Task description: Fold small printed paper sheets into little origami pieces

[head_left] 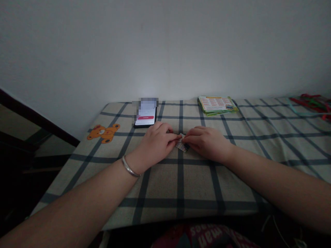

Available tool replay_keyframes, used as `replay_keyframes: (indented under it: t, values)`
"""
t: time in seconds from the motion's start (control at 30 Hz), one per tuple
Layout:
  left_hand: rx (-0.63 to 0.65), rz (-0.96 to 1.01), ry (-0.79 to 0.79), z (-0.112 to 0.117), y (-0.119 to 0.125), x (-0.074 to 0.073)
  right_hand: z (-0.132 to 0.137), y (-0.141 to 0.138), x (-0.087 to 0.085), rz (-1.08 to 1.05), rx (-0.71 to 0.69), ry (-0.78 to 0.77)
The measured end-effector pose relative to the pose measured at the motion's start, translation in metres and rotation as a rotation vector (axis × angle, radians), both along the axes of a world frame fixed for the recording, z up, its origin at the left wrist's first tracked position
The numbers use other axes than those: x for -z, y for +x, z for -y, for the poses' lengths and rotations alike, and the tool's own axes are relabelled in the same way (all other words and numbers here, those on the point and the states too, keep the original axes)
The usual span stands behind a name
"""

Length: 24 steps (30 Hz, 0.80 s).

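A small folded piece of printed paper (183, 147) lies low over the checked tablecloth (165, 182), between my two hands. My left hand (157, 143) pinches its left edge with thumb and fingers; a silver bangle (128, 167) circles that wrist. From the other side my right hand (207, 142) grips the paper, fingers closed together over its right part. Much of the paper is hidden under the fingertips. Just beyond my left hand is a smartphone (146, 115) with its screen lit.
A stack of printed leaflets (218, 104) rests near the wall (165, 51). Teddy bear cutout (103, 133) lies at the left. Red and green strips (312, 103) are at the far right. The cloth is wrinkled on the right, and the table's left edge drops toward dark furniture.
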<state>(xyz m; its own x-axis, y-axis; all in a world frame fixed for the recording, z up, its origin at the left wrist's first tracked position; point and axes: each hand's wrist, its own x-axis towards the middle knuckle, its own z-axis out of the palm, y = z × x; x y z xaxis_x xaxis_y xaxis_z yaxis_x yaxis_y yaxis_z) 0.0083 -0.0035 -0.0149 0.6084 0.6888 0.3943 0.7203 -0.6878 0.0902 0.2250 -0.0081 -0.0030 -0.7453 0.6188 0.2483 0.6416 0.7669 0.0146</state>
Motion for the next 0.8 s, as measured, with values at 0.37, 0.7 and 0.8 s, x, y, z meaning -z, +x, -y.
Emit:
replay_keyframes:
  t: [0.37,0.7,0.8]
  values:
    - [0.035,-0.017,0.04,-0.004,-0.007,0.001,-0.001,-0.004,-0.004,0.034,-0.027,0.002]
    - [0.229,-0.165,0.17,-0.001,-0.006,-0.009,-0.001,-0.001,-0.001,0.036,-0.025,0.047]
    - [0.205,-0.228,0.184,0.004,-0.002,-0.011,0.0,-0.002,-0.002,0.045,-0.016,0.046]
